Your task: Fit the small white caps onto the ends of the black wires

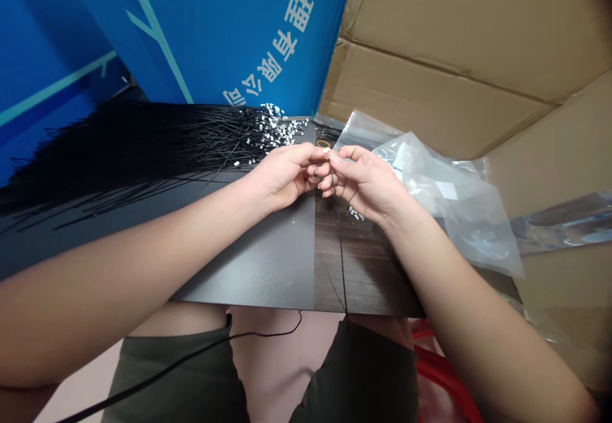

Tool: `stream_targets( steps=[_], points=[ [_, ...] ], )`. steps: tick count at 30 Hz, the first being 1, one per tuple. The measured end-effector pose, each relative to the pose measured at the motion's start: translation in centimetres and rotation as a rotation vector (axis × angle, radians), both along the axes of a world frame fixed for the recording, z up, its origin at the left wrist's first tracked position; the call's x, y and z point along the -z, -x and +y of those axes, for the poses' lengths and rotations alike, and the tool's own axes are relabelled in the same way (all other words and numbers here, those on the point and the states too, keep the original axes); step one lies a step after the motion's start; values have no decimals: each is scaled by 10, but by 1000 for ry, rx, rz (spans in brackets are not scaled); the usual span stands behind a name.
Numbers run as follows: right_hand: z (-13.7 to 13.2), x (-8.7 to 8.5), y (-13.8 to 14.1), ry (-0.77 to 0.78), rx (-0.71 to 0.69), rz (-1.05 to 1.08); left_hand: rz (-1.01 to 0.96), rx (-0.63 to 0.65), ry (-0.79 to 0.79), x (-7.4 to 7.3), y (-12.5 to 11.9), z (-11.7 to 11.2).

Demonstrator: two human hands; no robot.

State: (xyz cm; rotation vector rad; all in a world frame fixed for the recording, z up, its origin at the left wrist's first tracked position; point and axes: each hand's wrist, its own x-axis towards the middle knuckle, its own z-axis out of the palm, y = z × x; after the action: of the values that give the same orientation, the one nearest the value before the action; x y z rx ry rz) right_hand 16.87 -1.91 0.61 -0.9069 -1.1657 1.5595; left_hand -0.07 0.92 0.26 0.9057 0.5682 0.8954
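Pinched piece [327, 153] too small to tell

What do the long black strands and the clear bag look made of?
The black strands look like thin plastic or rubbery cord, with a faint sheen. The clear bag seems to be thin plastic film: see-through, creased, with glossy highlights.

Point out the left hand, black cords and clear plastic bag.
left hand [282, 177], head view, back of hand
black cords [143, 148], head view, middle of bundle
clear plastic bag [444, 200], head view, middle of bag
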Motion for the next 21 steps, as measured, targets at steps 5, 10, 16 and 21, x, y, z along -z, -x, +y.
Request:
stream_targets(
  steps=[5, 10, 16, 21],
  points=[
    [0, -2, -1, -53, 138, -148, 19, -202, 65, 1, -1, 2],
    [-3, -1, -2, -264, 285, -539, 60, -256, 44, -1, 0, 0],
    [-3, 5, -2, -350, 262, -581, 90, -248, 13, 1, 0, 0],
    [-2, 4, 1, -294, 254, -495, 63, -270, 19, 2, 1, 4]
  ],
)
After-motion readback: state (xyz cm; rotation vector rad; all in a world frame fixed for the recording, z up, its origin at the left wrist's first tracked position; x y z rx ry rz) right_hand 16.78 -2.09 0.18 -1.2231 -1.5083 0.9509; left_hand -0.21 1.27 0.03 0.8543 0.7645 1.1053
